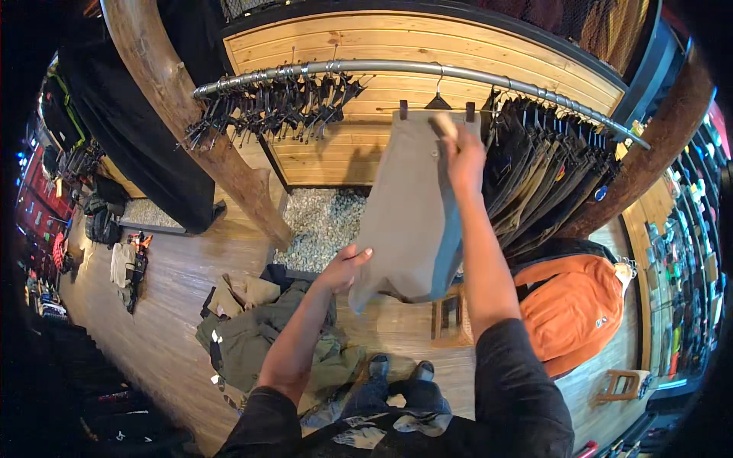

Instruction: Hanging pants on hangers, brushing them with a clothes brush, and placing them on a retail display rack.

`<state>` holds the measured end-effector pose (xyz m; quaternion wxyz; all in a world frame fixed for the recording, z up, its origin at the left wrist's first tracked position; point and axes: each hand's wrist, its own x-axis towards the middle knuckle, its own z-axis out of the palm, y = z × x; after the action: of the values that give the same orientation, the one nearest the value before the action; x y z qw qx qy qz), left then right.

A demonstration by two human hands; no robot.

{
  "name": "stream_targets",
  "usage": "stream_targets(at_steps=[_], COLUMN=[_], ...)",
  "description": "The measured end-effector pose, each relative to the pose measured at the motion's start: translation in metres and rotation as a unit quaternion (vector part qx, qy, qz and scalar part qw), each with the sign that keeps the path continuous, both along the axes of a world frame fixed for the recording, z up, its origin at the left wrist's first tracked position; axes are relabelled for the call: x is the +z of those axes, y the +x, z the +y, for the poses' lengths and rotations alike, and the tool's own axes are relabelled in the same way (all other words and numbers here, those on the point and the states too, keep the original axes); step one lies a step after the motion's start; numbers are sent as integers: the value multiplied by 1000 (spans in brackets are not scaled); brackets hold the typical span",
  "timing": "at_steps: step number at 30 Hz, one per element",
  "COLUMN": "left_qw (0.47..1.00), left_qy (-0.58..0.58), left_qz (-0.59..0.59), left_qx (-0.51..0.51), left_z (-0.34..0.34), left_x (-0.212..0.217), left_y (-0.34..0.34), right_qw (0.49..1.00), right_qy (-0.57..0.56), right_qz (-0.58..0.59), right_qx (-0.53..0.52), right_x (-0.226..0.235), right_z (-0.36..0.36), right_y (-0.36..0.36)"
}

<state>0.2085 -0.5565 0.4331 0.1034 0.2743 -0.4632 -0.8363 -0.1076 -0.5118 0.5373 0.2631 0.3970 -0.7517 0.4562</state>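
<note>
A pair of grey-brown trousers (405, 198) hangs from a clip hanger (438, 102) on the metal rail, its two dark clips gripping the waistband. The trousers look folded lengthwise, and a bluish strip shows along their right side. My left hand (345, 269) is closed at their lower left edge, thumb on the front of the cloth. Up near the waistband, my right hand (466, 160) is raised in front of the trousers. Its fingertips are blurred, with a pale tan patch there; whether that is a finger or a small held item, I cannot make out.
Several bare black hangers (282, 107) crowd the left of the rail (382, 66); dark trousers (542, 168) fill its right. Olive clothes (263, 328) lie heaped on the floor. An orange jacket (573, 305) is at right, a small wooden stool (452, 317) beyond my feet. Log posts (244, 183) flank the rail.
</note>
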Motion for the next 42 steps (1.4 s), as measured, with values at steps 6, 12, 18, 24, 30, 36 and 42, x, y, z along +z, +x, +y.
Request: stream_targets(at_steps=[6,12,18,24,30,36,42], left_qw=[998,999,997,995,998,998,997], left_qy=[10,38,67,78,56,62,-40], left_qz=[35,-11,-5,-7,23,1,16], left_qx=[42,23,33,62,26,29,63], left_z=[8,6,-1,-4,6,10,29], left_x=[-21,-31,-48,-48,-36,-31,-50], left_y=[9,-11,-2,4,0,-3,19], right_qw=[972,963,967,949,922,549,437], right_qy=[70,-118,4,-92,-16,-260,-208], right_qz=[-120,-243,-204,-295,-386,-761,-805], right_qx=[188,-26,150,64,22,227,344], right_x=[-64,-101,-158,-153,-205,-273,-252], right_z=[70,103,121,136,124,153,183], right_y=[89,53,87,93,96,59,99])
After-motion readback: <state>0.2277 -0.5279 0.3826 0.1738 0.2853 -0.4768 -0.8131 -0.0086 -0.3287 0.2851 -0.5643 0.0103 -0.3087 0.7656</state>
